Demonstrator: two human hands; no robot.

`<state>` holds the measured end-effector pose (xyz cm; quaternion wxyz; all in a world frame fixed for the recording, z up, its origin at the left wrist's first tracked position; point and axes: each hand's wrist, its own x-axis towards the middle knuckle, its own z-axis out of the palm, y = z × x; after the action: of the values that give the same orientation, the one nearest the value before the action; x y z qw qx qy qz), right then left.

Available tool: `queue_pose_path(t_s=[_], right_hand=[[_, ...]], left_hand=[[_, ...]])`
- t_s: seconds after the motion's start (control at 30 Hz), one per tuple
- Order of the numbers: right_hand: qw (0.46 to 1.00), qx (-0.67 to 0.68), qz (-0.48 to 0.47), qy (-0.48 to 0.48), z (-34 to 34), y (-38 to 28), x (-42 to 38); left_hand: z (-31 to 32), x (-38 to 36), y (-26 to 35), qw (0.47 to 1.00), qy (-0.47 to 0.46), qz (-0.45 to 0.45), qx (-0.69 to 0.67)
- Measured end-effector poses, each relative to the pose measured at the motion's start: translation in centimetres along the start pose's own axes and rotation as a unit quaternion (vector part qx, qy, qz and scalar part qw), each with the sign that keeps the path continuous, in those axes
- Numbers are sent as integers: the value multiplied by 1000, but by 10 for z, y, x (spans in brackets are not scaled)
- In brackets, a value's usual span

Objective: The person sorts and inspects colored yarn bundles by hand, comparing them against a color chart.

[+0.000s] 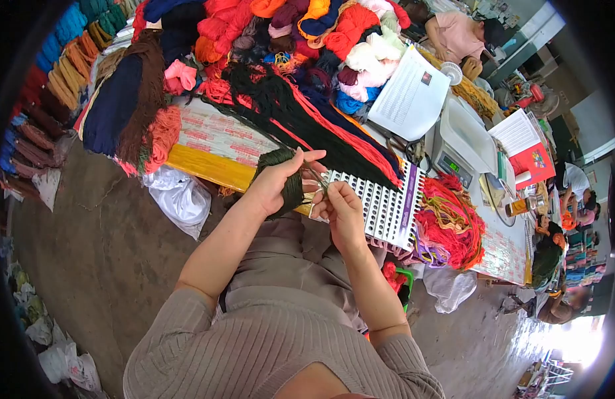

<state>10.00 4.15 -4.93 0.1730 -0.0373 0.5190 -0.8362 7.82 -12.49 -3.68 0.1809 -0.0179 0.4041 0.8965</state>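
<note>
At the near edge of the desk [214,169]: two bare hands work close together in front of the person's body, above the lap.
Left hand [281,181]: holds the skein, some fingers stretched toward the right hand, others partly curled.
Right hand [342,207]: pinches thin strands [322,184] between thumb and fingertips, just beside the left hand's fingers; the exact contact is too small to tell.
Dark green skein [293,193]: hangs about the left hand, at the near side of the desk, left of the card.
Perforated card [379,199]: white, with rows of dark holes and a purple strip [408,196], lying partly behind the right hand.
Long threads [301,123]: black and coral, stretched across the desk toward the card.
Tangled threads [453,223]: mostly red, with yellow and purple, just right of the card.
Yarn pile [301,33]: red, orange, navy, white and more, heaped at the far side.
Printed sheet [410,96]: beyond the long threads, near a scale [453,166] with green digits.
Jar [525,205]: amber-coloured, farther right, near a red booklet [532,161].
Co-worker [460,33]: in a pink top, beyond the desk at upper right.
White bag [178,197]: below the desk's yellow edge, left of the hands.
</note>
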Motion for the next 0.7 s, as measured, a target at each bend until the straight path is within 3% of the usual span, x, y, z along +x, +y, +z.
queue_pose_path(t_s=[0.13,0.23,0.7], right_hand=[[999,-34,-24,17,-4,-2,-3],[998,-50,-38,24,-3,-1,-4],[994,-78,-64,38,-4,-2,-6]], left_hand=[[0,0,2,999,28,17,27],[-3,-1,2,998,-6,31,58],[1,1,3,999,-44,12,-8]])
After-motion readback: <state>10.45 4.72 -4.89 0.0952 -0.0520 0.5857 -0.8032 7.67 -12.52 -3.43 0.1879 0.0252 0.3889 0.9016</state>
